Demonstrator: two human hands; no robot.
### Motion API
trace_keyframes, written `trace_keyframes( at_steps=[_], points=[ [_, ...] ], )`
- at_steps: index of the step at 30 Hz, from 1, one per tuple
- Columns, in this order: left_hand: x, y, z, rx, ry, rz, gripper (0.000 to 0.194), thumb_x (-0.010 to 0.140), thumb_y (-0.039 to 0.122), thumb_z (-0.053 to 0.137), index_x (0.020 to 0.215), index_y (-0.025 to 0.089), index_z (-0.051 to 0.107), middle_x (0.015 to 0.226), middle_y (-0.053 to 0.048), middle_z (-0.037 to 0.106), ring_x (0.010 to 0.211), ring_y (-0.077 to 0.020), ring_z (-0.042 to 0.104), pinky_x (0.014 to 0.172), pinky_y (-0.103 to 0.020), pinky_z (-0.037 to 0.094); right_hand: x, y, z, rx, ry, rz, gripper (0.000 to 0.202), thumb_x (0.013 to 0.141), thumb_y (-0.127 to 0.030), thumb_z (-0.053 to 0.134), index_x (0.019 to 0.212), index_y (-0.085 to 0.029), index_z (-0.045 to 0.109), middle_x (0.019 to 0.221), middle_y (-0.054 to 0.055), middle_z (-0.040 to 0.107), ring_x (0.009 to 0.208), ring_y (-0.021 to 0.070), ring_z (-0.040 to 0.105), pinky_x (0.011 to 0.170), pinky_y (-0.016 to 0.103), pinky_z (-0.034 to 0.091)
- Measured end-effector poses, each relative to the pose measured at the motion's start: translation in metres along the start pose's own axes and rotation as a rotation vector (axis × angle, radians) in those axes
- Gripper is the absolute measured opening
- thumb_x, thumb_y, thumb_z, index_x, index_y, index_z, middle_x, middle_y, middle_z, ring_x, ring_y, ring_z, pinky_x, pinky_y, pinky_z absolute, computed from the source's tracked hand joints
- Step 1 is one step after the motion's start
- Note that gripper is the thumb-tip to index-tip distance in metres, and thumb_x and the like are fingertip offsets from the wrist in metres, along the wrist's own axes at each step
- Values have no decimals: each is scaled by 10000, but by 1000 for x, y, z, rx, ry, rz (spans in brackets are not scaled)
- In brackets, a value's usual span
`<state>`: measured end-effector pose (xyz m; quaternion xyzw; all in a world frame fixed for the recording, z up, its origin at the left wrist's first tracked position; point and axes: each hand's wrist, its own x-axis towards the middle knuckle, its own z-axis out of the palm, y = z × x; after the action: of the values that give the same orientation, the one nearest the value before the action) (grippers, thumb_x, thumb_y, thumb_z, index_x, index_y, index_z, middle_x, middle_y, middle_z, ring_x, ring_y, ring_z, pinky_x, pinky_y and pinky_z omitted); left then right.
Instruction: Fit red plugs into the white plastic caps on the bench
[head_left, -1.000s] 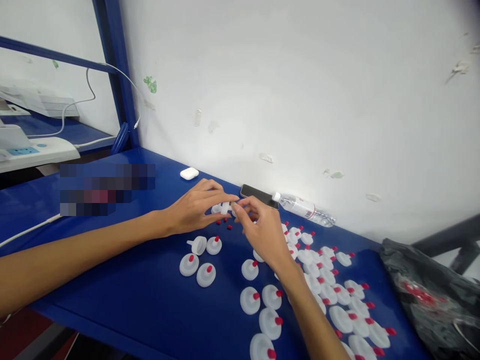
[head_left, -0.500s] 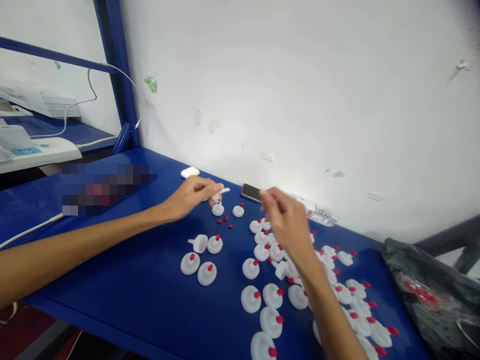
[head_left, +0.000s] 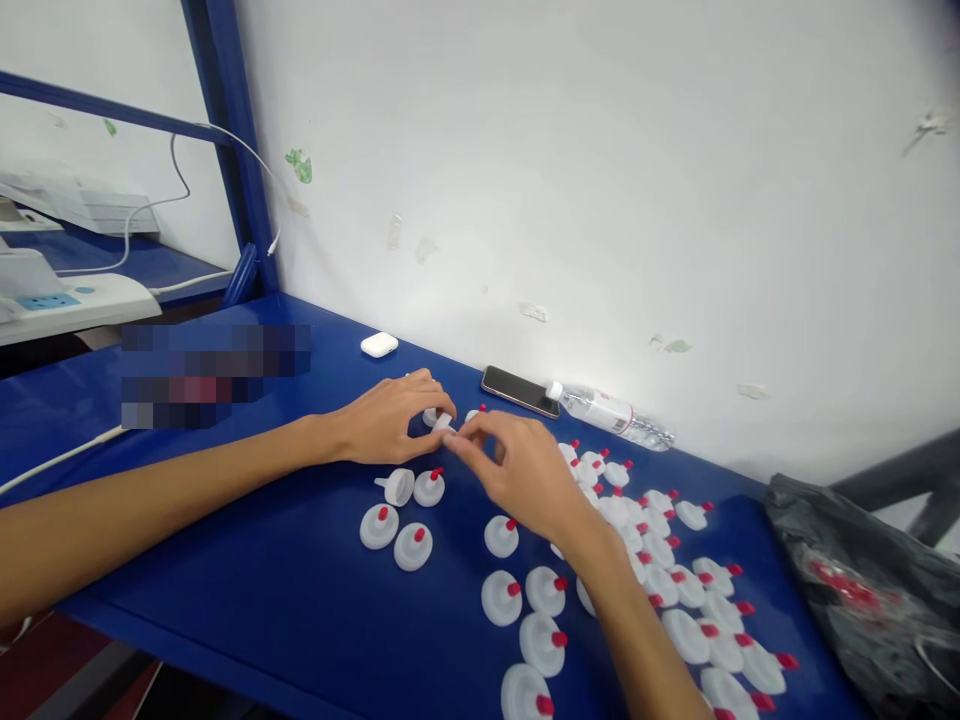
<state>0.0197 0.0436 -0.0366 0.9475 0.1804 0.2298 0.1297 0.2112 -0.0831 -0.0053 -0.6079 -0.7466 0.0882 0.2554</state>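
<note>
My left hand [head_left: 394,415] pinches a white plastic nozzle cap [head_left: 444,424] between thumb and fingertips, just above the table. My right hand [head_left: 517,460] meets it from the right, thumb and forefinger pressed together against the cap's near side. Whatever lies between those right fingertips is hidden. Behind the left fingers another white cap [head_left: 429,416] partly shows. Nearer me lies a small group of caps: one tipped on its side with a bare white spout [head_left: 397,487], and several with red tips, such as this red-tipped cap [head_left: 413,547].
Many red-tipped caps [head_left: 544,643] cover the table's right side. A phone [head_left: 519,390], a water bottle [head_left: 611,412] and a white earbud case [head_left: 379,345] lie along the wall. At right sits a dark plastic bag [head_left: 870,600] with red pieces. A power strip [head_left: 90,307] stands left.
My right hand has swung left and down from near the phone to the cap. My left hand has lowered slightly with its cap. The loose red tips on the table are now covered.
</note>
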Motion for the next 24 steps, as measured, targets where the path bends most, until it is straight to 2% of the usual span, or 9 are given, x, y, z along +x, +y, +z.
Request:
trace_keyframes(
  at_steps=[3,6,9,13,15,17,19,22,24],
  points=[
    [1,-1,-2,13,-17,12,211,939,363,584,1047,212,686,1021,-62,664,975,-247,546,720,-332,426,-1,-12,6,103,-135,-46,95,952,-390,714,922,-300,726,825,-79,743,696,132,616,617,270,374],
    [1,0,-3,46,-33,15,233,949,375,577,1078,216,687,1026,-62,665,968,-248,544,683,-327,413,0,-14,10,108,-159,-52,80,941,-307,733,862,-294,733,785,-88,739,647,117,600,615,266,377],
    [0,1,-4,47,-34,19,248,977,399,562,1097,215,678,1032,-65,664,983,-254,546,694,-332,417,1,-8,5,166,-52,-24,90,949,-305,717,865,-294,749,767,-85,736,607,111,590,617,263,411],
    [-1,2,-6,-49,59,44,343,1079,386,381,1167,212,663,1056,-68,668,996,-241,567,809,-360,444,5,1,-7,282,198,93,95,925,-335,724,885,-258,764,777,-54,741,510,104,595,564,266,450],
    [-1,3,-5,-100,100,83,361,1070,444,440,1259,207,637,1080,-71,682,999,-238,581,854,-366,451,6,3,-8,383,257,152,115,910,-350,728,895,-239,756,831,-31,765,502,112,626,546,264,474],
    [-1,5,-3,-115,141,124,436,1010,508,584,1311,194,618,1062,-75,698,972,-238,594,827,-353,461,8,3,-5,494,264,184,143,885,-367,748,901,-226,739,871,-13,781,508,123,651,535,261,487],
    [-1,6,1,-108,197,173,436,973,491,666,1272,174,642,995,-73,710,904,-224,600,781,-339,464,8,1,1,529,248,195,171,881,-388,751,895,-221,721,857,-11,783,494,125,649,528,259,481],
    [-1,3,6,-86,258,250,319,988,396,669,1197,154,674,961,-75,723,845,-204,591,771,-336,473,7,0,7,397,227,169,196,932,-430,695,922,-235,722,843,-20,776,518,129,647,553,265,468],
    [-1,2,7,-63,275,268,346,986,375,676,1243,143,661,972,-81,729,843,-201,594,774,-335,482,6,1,8,276,179,142,232,983,-441,625,915,-245,730,815,-20,764,555,139,651,582,271,461]
  ],
)
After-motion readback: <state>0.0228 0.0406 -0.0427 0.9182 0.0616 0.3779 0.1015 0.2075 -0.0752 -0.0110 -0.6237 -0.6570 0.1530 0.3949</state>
